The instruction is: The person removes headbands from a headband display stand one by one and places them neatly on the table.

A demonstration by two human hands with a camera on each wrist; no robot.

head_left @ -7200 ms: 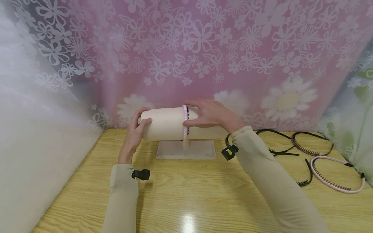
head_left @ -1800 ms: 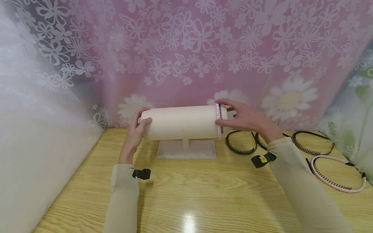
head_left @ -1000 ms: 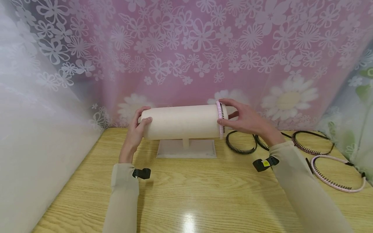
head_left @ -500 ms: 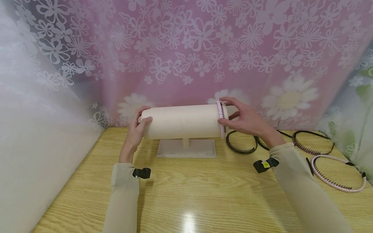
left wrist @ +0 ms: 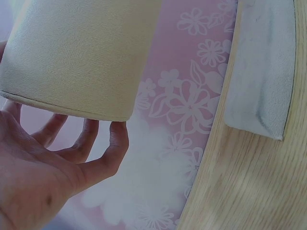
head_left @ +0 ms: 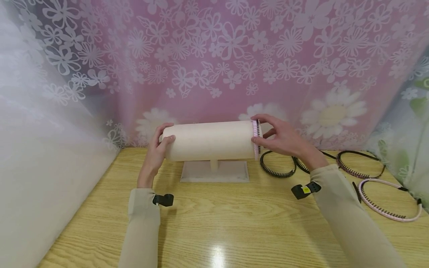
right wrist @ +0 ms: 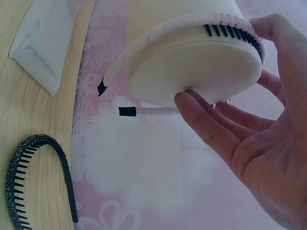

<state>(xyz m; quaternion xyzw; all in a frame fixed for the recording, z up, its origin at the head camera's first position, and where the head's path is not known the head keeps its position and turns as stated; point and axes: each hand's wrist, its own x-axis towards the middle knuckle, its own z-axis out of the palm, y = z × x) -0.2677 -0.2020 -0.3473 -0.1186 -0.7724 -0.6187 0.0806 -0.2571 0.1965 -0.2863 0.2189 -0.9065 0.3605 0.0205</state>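
Observation:
A cream fabric-covered headband display stand (head_left: 209, 141) lies as a horizontal cylinder on a short post above a flat pale base (head_left: 231, 175). My left hand (head_left: 155, 154) grips its left end, thumb on the front and fingertips along the end rim in the left wrist view. Around the right end sits a pink ribbon-wrapped headband (head_left: 256, 150) with dark comb teeth inside. My right hand (head_left: 283, 138) holds this headband, thumb at the front and index finger at the top. In the right wrist view, the headband's black-tipped ends (right wrist: 127, 111) project past the cylinder's lower side.
On the right of the wooden table (head_left: 214, 219) lie several toothed headbands: a black one (head_left: 278, 174) nearest the stand, a dark brownish one (head_left: 355, 172) and a pink one (head_left: 378, 212). My right forearm partly covers others. A pink floral curtain (head_left: 214, 74) hangs behind.
The headband has slid from the cylinder's middle to its right end, with my right hand on it. Lately its top edge has settled lower, closer to the cylinder. My left hand has stayed in place.

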